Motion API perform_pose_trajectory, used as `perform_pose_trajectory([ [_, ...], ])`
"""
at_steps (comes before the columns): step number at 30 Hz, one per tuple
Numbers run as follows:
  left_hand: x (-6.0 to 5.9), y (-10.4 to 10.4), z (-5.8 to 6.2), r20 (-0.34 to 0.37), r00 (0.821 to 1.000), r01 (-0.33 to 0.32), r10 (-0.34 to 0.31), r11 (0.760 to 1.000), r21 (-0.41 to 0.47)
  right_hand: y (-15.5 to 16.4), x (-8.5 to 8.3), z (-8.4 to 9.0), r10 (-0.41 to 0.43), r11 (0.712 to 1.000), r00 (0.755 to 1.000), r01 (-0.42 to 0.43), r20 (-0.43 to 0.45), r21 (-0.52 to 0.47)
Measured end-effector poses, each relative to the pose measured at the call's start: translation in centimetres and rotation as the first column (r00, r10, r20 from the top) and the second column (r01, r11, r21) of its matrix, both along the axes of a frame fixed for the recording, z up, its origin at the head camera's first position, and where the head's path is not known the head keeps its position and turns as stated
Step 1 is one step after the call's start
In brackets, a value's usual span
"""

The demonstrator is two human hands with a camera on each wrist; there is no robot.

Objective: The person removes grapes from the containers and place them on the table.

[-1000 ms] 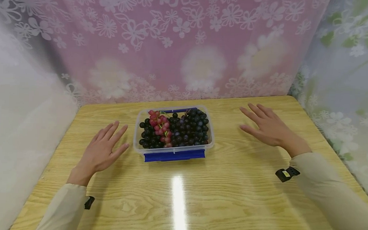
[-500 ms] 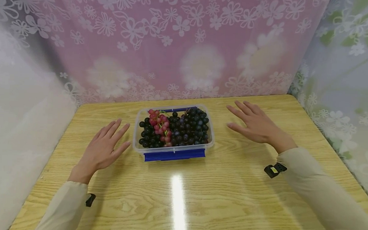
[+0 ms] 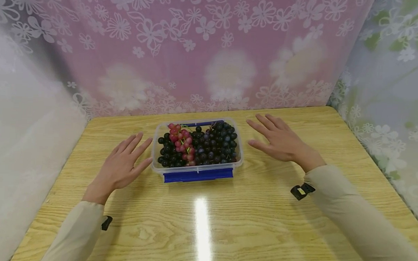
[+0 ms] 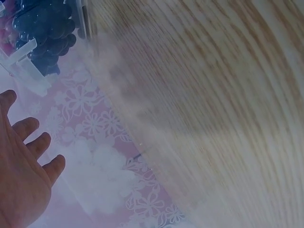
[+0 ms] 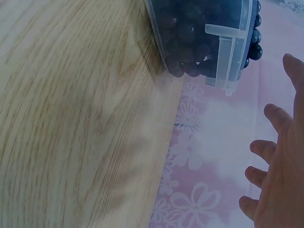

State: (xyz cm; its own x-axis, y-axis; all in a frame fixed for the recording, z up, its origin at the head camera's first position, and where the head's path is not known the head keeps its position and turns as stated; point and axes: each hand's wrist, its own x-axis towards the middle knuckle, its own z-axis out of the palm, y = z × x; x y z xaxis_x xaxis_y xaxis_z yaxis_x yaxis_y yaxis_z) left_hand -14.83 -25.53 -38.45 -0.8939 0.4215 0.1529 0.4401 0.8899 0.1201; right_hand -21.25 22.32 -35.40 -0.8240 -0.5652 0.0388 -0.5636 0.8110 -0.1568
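Observation:
A clear plastic food container (image 3: 155,167) with blue clips sits lidless on the table, filled with grapes. Dark grapes (image 3: 215,146) heap over its right side and more lie at its left, with a bunch of red grapes (image 3: 181,141) between them. My left hand (image 3: 119,167) hovers just left of the container, fingers spread and holding nothing. To the right of it, my right hand (image 3: 278,138) is held above the table with straight fingers, a small gap from the wall. Each wrist view shows its hand (image 4: 23,171) apart from the container, as with the right hand (image 5: 280,156).
The wood-grain table (image 3: 150,228) ends at a pink floral curtain (image 3: 183,68) behind the container. A pale sheet (image 3: 18,139) hangs along the left, and a floral cloth (image 3: 393,94) along the right edge.
My right hand has moved left toward the container. My left hand has shifted slightly right, nearer its left side. The container and grapes have stayed in place.

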Motion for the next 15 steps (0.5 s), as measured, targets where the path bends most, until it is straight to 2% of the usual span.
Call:
perform_pose_trajectory([
  [15,-0.8,0.2,0.3,0.0,1.0,0.027,-0.027,0.999,-0.025,-2.1,-0.1,0.0,0.021,1.0,1.0,-0.021,0.015,0.02],
])
